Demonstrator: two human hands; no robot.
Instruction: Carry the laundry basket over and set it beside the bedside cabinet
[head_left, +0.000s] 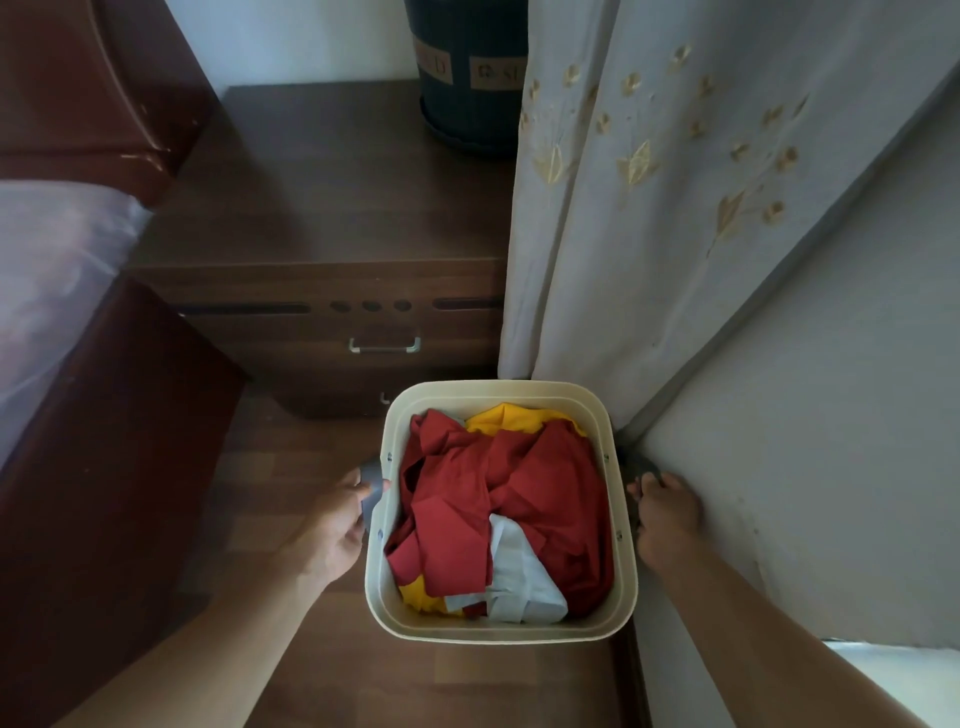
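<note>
A cream laundry basket (498, 631) full of red, yellow and white clothes stands in front of the dark wooden bedside cabinet (322, 218), near its right front corner and close to the wall. My left hand (332, 525) grips the grey handle on the basket's left side. My right hand (667, 519) is closed around the grey handle on its right side, squeezed between basket and wall. Whether the basket's base touches the floor is hidden.
A bed with a pink sheet (57, 270) and dark red frame lies at the left. A pale embroidered curtain (649, 182) hangs right of the cabinet. A dark cylindrical bin (467, 78) stands on the cabinet top. The white wall (831, 415) runs along the right.
</note>
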